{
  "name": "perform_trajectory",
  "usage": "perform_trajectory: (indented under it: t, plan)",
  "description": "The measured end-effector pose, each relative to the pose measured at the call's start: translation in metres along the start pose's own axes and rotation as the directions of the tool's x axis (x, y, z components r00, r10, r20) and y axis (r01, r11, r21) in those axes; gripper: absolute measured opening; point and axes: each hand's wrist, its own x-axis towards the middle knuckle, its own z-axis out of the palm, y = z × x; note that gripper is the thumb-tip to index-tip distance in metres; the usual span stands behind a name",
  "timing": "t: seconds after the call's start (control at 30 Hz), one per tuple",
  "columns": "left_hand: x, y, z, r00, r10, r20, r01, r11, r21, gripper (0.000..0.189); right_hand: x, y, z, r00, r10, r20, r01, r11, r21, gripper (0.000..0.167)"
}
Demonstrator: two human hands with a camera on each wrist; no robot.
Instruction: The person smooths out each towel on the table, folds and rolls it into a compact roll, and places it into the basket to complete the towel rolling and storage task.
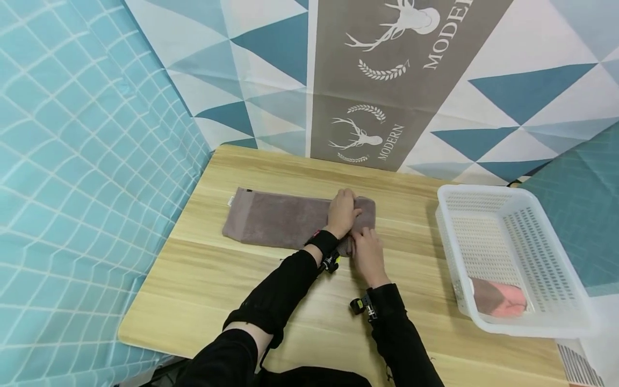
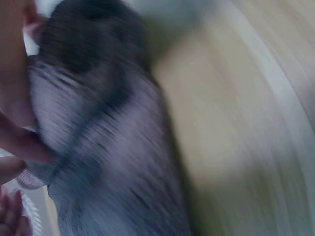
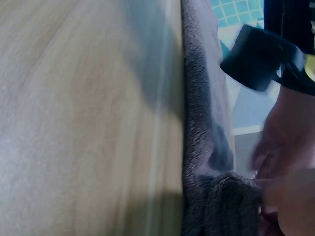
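Observation:
A grey-brown towel (image 1: pixel 285 217) lies as a long strip across the table, with its right end folded over in a thick bunch. My left hand (image 1: pixel 342 212) grips the towel at this fold, its fingers toward the far edge. Close beside it, my right hand (image 1: pixel 368 255) pinches the near corner of the folded end. In the blurred left wrist view, fingertips (image 2: pixel 37 147) press into a crease of the towel (image 2: pixel 113 147). From the right wrist, the towel's folded layers (image 3: pixel 229 204) show near the table surface, with part of a hand (image 3: pixel 290 142) behind them.
A white plastic basket (image 1: pixel 522 328) stands on the right of the wooden table (image 1: pixel 208 285), holding a folded pink and grey-brown cloth (image 1: pixel 498 297). Patterned cloth hangs behind the table, and a blue checked curtain (image 1: pixel 72 161) borders its left side.

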Motion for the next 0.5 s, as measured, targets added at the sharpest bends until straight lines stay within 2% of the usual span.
perform_trajectory:
  t: [0.1,0.13,0.2,0.27,0.3,0.37,0.4,0.43,0.5]
  plan:
    - [-0.003,0.001,0.002,0.990,0.134,-0.042,-0.128,0.983,0.133,0.007,0.001,-0.002,0.001,0.993,0.031,-0.110,-0.022,0.997,0.077,0.001]
    - [-0.005,0.003,0.004,0.986,0.161,-0.041,-0.153,0.976,0.152,0.006,0.000,-0.002,0.001,0.990,0.056,-0.126,-0.042,0.993,0.110,0.003]
    - [-0.007,0.005,0.008,0.984,0.175,-0.043,-0.167,0.974,0.154,0.013,-0.001,0.000,0.001,0.980,0.144,-0.136,-0.123,0.981,0.149,0.019]
    - [-0.009,0.007,0.009,0.985,0.165,-0.050,-0.156,0.976,0.151,0.016,-0.002,0.004,0.001,0.957,0.273,-0.094,-0.257,0.954,0.154,0.043]
    - [-0.009,0.008,0.008,0.985,0.163,-0.057,-0.153,0.976,0.153,0.017,-0.002,0.006,0.001,0.937,0.344,-0.062,-0.331,0.930,0.158,0.055]
    - [-0.009,0.010,0.006,0.983,0.170,-0.063,-0.158,0.974,0.164,0.020,-0.003,0.011,0.001,0.883,0.469,0.028,-0.468,0.871,0.148,0.071]
    - [-0.009,0.010,0.005,0.982,0.176,-0.064,-0.163,0.972,0.167,0.023,-0.003,0.013,0.000,0.857,0.509,0.075,-0.515,0.845,0.146,0.074]
    - [-0.009,0.012,0.004,0.982,0.178,-0.061,-0.165,0.971,0.172,0.027,-0.003,0.015,0.000,0.840,0.529,0.119,-0.542,0.827,0.148,0.075]
    - [-0.009,0.014,0.003,0.984,0.168,-0.065,-0.155,0.973,0.173,0.036,-0.003,0.016,-0.001,0.828,0.532,0.178,-0.559,0.810,0.176,0.073]
